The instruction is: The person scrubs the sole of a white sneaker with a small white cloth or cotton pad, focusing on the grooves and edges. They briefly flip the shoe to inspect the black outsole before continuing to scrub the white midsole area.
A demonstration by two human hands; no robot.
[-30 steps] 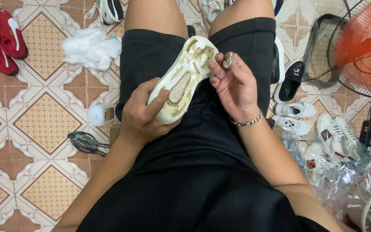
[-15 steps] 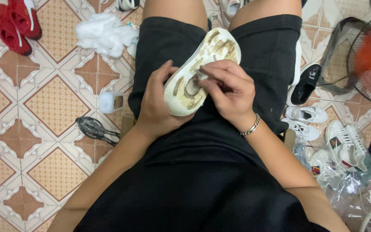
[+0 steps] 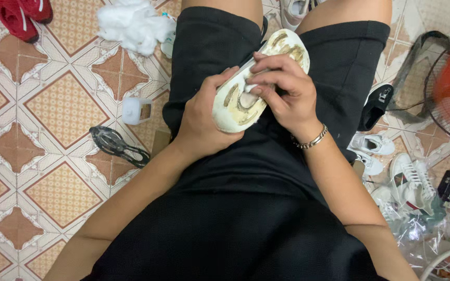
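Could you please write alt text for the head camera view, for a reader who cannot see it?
A seated person's left hand holds a dirty white shoe sole over their lap while the right hand presses a small white wad against it. On the tiled floor lie red shoes, white stuffing and white sneakers.

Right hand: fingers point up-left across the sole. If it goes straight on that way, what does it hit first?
Probably the left hand. The right hand already presses on the dirty cream shoe sole, and the left hand's thumb wraps the sole's edge right in that line. Depth is unclear, so it might slide past onto the black shorts.
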